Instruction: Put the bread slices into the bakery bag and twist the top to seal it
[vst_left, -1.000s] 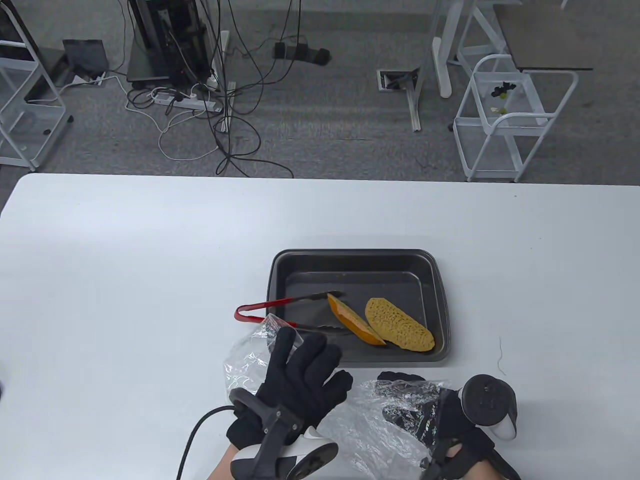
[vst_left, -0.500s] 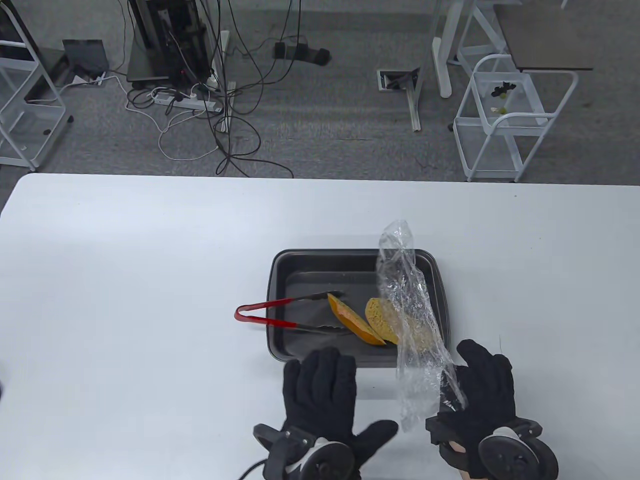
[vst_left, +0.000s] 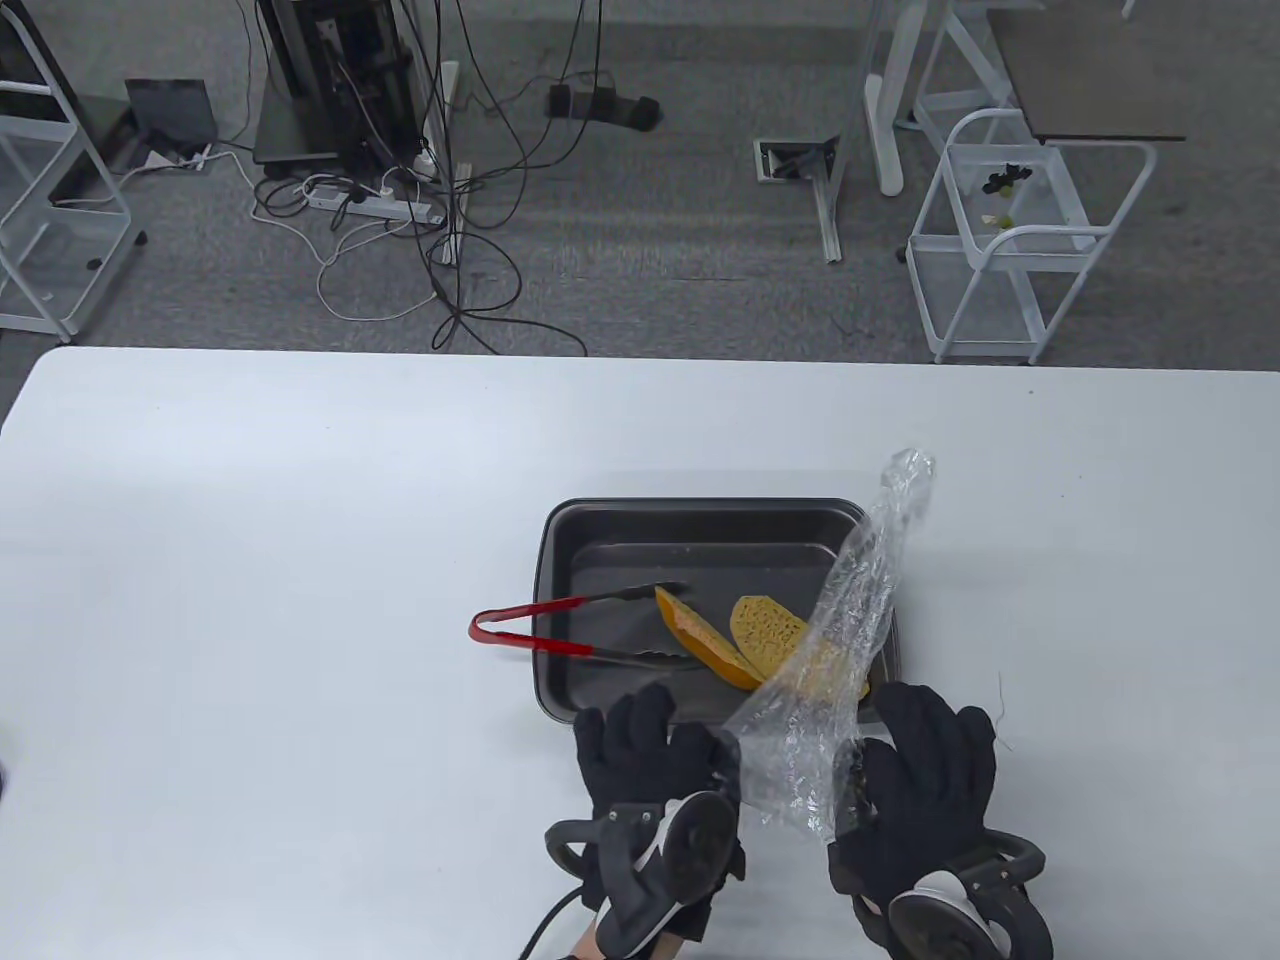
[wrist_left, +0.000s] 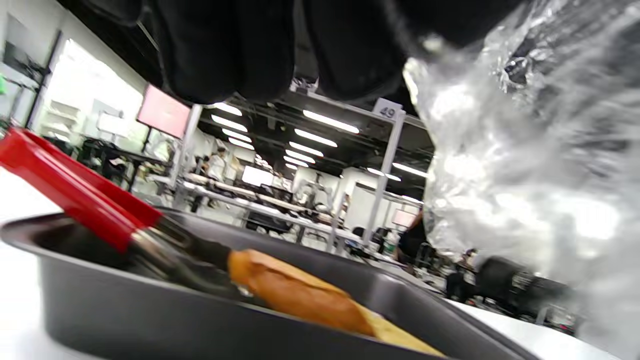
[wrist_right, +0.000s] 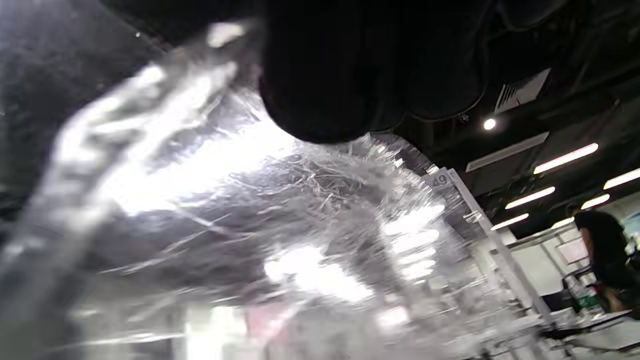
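The crinkled clear plastic bakery bag (vst_left: 835, 650) was held up between both hands at the near edge of the white table (vst_left: 250, 550), its far end leaning out over the right side of the dark metal baking tray (vst_left: 560, 530). Half a second earlier it had stood nearly upright in the right hand alone, and the left hand had lain flat and spread on the table. By this moment the black-gloved left hand (vst_left: 650, 750) had been brought in against the bag's near end. Whether its fingers were pinching the film or only touching it could not be told. The black-gloved right hand (vst_left: 925, 770) was kept at the bag's other side with fingers curled round the plastic. The bag had been swung to the right and tipped lower.

The two yellow-brown bread slices (vst_left: 745, 640) were left in the tray, untouched, beside the red-handled metal tongs (vst_left: 570, 625). No bread was seen in the bag. The change was judged to be the start of opening the mouth with two hands; loading and twisting were yet to be done.
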